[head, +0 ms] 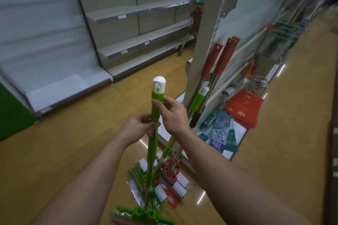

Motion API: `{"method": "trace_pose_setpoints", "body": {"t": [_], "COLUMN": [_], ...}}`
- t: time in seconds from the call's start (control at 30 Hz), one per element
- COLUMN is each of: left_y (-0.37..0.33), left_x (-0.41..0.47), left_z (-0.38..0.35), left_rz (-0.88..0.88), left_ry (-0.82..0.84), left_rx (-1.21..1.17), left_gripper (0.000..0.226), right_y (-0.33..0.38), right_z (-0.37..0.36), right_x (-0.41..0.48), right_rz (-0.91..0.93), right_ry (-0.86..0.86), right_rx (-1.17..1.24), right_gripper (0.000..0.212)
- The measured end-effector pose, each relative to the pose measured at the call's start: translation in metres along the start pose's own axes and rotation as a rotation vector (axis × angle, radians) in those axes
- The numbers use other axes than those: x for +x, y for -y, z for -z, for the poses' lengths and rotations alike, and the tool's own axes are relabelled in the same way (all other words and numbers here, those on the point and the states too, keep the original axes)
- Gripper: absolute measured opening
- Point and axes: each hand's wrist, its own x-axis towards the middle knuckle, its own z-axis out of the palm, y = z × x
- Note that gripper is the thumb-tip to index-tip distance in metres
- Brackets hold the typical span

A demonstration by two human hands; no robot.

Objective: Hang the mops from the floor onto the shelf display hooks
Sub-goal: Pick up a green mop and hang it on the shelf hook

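I hold a green mop (157, 100) upright in front of me; its handle ends in a white cap with a hanging hole, and its green head is near the frame's bottom edge. My left hand (136, 129) grips the shaft just below the green grip. My right hand (173, 113) pinches the green grip higher up. Two red-handled mops (225, 56) and another green-handled mop (198, 99) lean or hang against the end panel of the shelf unit (204, 42). Their heads (172, 177) rest on the floor by its base.
Bare grey shelves (139, 11) line the back wall on the left. Packaged goods and red bags (243, 107) lie on the low shelf base to the right. A wire rack (285, 36) stands further right. Tan tiled floor (73, 142) stretches around me.
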Motion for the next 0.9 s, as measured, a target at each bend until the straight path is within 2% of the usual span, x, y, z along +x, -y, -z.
{"method": "trace_pose_setpoints", "body": {"t": [0.17,0.3,0.37,0.5,0.77,0.87,0.9], "left_y": [-0.04,-0.076,-0.089,-0.12,-0.178,-0.202,-0.209], "left_x": [-0.012,-0.024,-0.029,-0.05,-0.103,-0.116,-0.117], "left_z": [-0.042,-0.094,-0.122,-0.181,-0.3,-0.334,-0.345], "left_rz": [-0.064,-0.067,-0.11,-0.173,-0.312,-0.322,-0.32], "left_ry": [0.026,0.096,0.104,0.155,0.205,0.21,0.203], "left_rx": [-0.075,-0.152,-0.105,-0.049,-0.005,-0.063,-0.084], "left_gripper": [0.022,0.021,0.014,0.018,0.01,0.032,0.033], "right_y": [0.01,0.01,0.008,0.01,0.01,0.016,0.019], "right_z": [0.045,0.097,0.128,0.196,0.314,0.352,0.364], "right_x": [-0.012,-0.033,-0.047,-0.089,-0.177,-0.197,-0.202], "right_rz": [0.069,0.054,0.062,0.067,0.124,0.16,0.169], "right_ry": [-0.117,-0.207,-0.246,-0.29,-0.403,-0.45,-0.471], "right_rx": [-0.032,0.021,0.062,0.117,-0.023,-0.056,-0.069], "right_gripper": [0.031,0.038,0.036,0.028,0.026,0.03,0.031]}}
